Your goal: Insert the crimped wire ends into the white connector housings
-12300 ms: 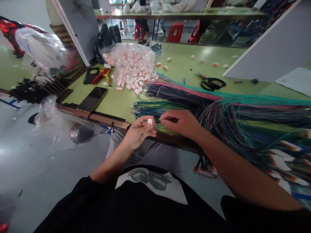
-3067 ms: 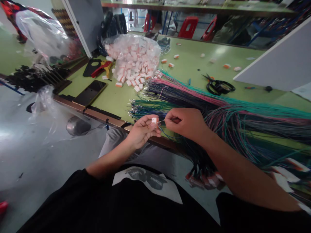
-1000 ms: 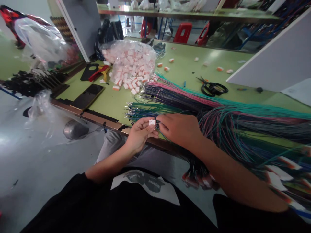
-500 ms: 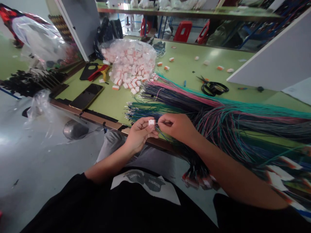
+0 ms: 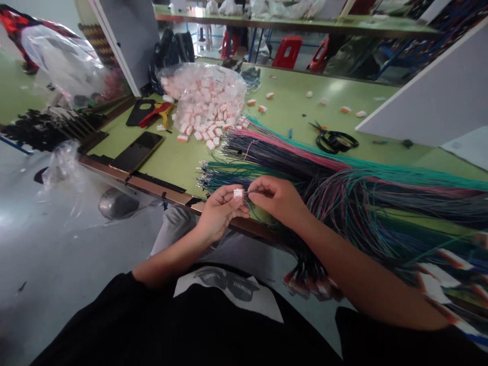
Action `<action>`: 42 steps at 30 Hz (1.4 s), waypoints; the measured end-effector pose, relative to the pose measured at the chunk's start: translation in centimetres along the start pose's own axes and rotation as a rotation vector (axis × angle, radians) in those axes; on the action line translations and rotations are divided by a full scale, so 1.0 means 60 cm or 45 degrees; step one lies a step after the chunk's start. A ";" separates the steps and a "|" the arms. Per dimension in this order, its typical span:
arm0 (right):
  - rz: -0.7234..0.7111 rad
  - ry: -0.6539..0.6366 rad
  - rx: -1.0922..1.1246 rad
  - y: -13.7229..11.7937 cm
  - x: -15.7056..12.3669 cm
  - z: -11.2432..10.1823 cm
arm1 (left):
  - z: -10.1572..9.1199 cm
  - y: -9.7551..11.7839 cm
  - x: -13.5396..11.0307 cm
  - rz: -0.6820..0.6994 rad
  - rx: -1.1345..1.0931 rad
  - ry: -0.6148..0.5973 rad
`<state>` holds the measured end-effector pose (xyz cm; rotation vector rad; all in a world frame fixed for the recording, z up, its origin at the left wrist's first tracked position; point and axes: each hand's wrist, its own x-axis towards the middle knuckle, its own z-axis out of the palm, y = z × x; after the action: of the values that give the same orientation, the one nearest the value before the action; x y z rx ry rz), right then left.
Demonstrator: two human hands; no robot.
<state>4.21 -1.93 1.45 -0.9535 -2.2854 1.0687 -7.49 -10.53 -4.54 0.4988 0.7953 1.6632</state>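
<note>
Between the thumb and fingers of my left hand (image 5: 223, 211) is a small white connector housing (image 5: 238, 193). My right hand (image 5: 276, 198), just to its right, pinches a thin dark wire (image 5: 259, 192) that runs to the housing's right end. A blue wire (image 5: 254, 211) also hangs from that end. Whether the dark wire is seated inside cannot be made out. Behind both hands lie bundles of cut wires (image 5: 282, 152) in black, pink, green and blue, their metal-tipped ends pointing left. Finished-looking wired connectors (image 5: 310, 284) hang over the table edge below my right forearm.
A clear bag of white and orange connectors (image 5: 208, 89) spills onto the green table (image 5: 179, 168). Left of it are red-and-yellow pliers (image 5: 156, 115) and a phone (image 5: 136, 152). Black scissors (image 5: 335, 140) lie behind the wires. More wired connectors (image 5: 434, 279) sit at right. White panels (image 5: 430, 86) flank the table.
My right hand has opened its grip slightly and shifted a little, and more dark wire shows between it and the housing. My left hand keeps its hold almost unmoved.
</note>
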 end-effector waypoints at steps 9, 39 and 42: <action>-0.050 -0.014 -0.061 0.003 -0.001 0.006 | 0.001 0.001 -0.001 -0.019 0.013 -0.003; -0.273 -0.087 -0.099 -0.002 0.008 -0.039 | 0.000 0.011 0.000 -0.061 -0.046 -0.047; -0.275 -0.056 -0.133 -0.006 0.003 -0.040 | 0.000 0.011 0.000 -0.057 -0.071 -0.052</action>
<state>5.43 -0.79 3.20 -0.7073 -2.4351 0.8949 -7.93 -10.59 -4.03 0.4712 0.7230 1.6246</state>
